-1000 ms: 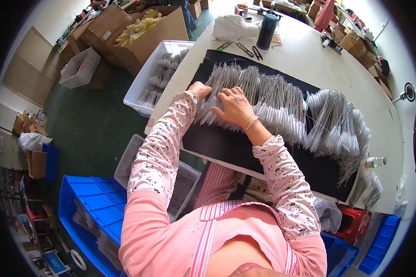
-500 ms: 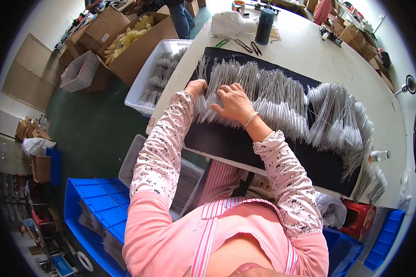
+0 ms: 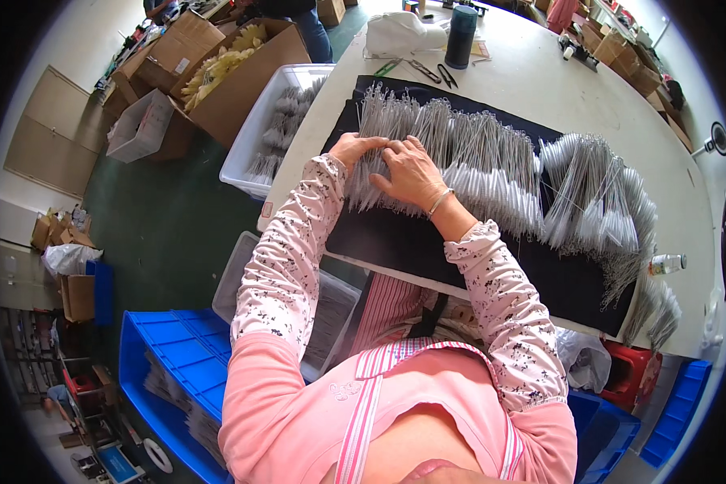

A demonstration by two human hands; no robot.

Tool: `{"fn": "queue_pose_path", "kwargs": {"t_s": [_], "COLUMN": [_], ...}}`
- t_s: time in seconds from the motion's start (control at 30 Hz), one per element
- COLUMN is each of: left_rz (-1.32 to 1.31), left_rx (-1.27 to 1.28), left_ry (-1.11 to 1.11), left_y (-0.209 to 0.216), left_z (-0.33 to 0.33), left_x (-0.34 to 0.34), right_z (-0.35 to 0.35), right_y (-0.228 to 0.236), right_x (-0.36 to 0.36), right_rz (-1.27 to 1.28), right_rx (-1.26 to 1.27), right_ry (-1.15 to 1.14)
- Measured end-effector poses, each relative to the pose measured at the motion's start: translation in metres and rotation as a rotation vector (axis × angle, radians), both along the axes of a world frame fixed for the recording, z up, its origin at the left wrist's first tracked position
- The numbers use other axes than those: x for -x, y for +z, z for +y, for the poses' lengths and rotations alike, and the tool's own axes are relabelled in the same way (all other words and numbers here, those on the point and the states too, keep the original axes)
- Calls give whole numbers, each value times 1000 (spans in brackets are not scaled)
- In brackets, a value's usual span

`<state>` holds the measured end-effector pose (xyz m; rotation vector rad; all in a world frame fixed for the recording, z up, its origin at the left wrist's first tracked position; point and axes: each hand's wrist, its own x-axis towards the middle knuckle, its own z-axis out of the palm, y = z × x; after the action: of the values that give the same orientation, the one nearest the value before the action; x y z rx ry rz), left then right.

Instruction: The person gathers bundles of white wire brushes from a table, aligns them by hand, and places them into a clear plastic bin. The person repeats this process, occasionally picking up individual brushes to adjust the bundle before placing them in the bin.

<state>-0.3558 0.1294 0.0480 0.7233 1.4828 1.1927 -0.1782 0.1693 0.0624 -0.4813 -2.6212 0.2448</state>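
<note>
A thick row of thin wire brushes (image 3: 492, 181), with looped wire ends and whitish bristles, lies across a dark cloth (image 3: 411, 242) on the table. At the row's left end my left hand (image 3: 355, 150) is closed around some brushes, its index finger stretched toward my other hand. My right hand (image 3: 415, 175) curls over the brushes just beside it, thumb lower and fingers on the wires. The fingertips of both hands nearly meet; what lies under them is partly hidden. To the right, another heap of brushes (image 3: 593, 198) fans out over the cloth's edge.
Thread snips (image 3: 447, 77), a dark bottle (image 3: 461, 38) and white cloth (image 3: 399, 34) sit at the table's far side. A small clear bottle (image 3: 667, 264) lies at right. A white bin (image 3: 242, 161) of brushes stands left; a blue crate (image 3: 177, 347) is lower left.
My left hand has moved right, bringing the separate bundle at the left end up against the row. My right hand has stayed almost in place. The view has shifted slightly.
</note>
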Motion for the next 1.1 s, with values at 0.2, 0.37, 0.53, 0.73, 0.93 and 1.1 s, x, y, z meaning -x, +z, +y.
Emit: {"fn": "queue_pose_path", "kwargs": {"t_s": [0.2,0.37,0.53,0.73,0.93,1.1], "left_rz": [-180,-228,-329,-272,-208,-236], "left_rx": [110,29,3,-19,-120,-138], "left_ry": [-11,-28,-96,-113,-100,62], "left_y": [10,7,16,21,18,1], "left_z": [7,3,-7,-14,-20,-15], "left_x": [0,7,10,10,6,5], "right_z": [-1,-3,0,-3,-1,1], "right_y": [5,5,-3,8,6,5], "right_x": [-1,-3,-3,-1,1,1], "right_rz": [40,52,196,54,107,81], "right_rx": [47,106,-2,-7,33,58], "right_ry": [4,15,-21,28,75,48]}}
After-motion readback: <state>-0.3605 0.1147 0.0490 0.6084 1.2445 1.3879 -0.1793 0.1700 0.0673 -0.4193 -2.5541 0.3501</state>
